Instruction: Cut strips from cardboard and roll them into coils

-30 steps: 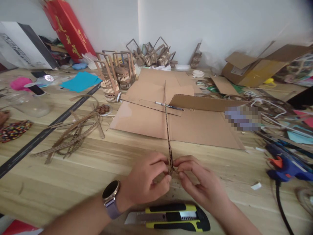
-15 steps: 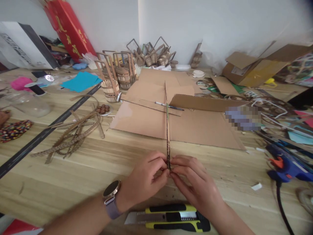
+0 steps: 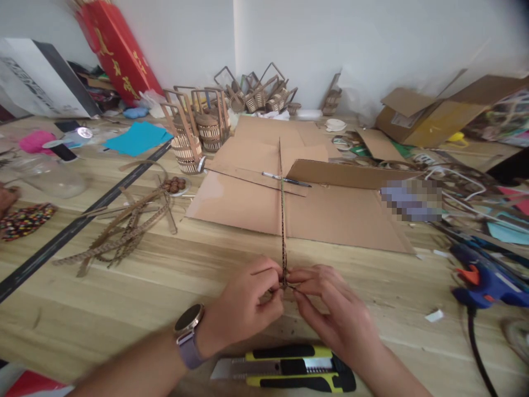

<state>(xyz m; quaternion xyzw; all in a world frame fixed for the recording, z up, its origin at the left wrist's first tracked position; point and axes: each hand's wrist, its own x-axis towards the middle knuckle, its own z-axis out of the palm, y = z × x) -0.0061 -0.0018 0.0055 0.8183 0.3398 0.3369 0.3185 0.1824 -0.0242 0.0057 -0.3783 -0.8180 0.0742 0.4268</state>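
Note:
A long, narrow cardboard strip (image 3: 283,231) stands on edge, its corrugated side up, pointing away from me over the table. My left hand (image 3: 256,300) wears a watch at the wrist and pinches the near end of the strip from the left. From the right, my right hand (image 3: 330,306) grips the same end, with a thin torn flap showing between its thumb and fingers. Just below both hands lies a yellow and black utility knife (image 3: 289,366) with its blade out to the left. Beyond them, a flat cardboard sheet (image 3: 239,204) carries a pen (image 3: 285,179).
Loose cardboard strips (image 3: 128,231) lie at left beside a dish of brown balls (image 3: 176,186). Small baskets (image 3: 185,143) stand at the back. A blue glue gun (image 3: 479,275) rests at right. Another person's hand (image 3: 7,199) shows at the far left edge.
My right thumb has moved slightly down and away from the left fingertips, and a thin flap at the strip's near end now shows between the hands. The rest looks the same.

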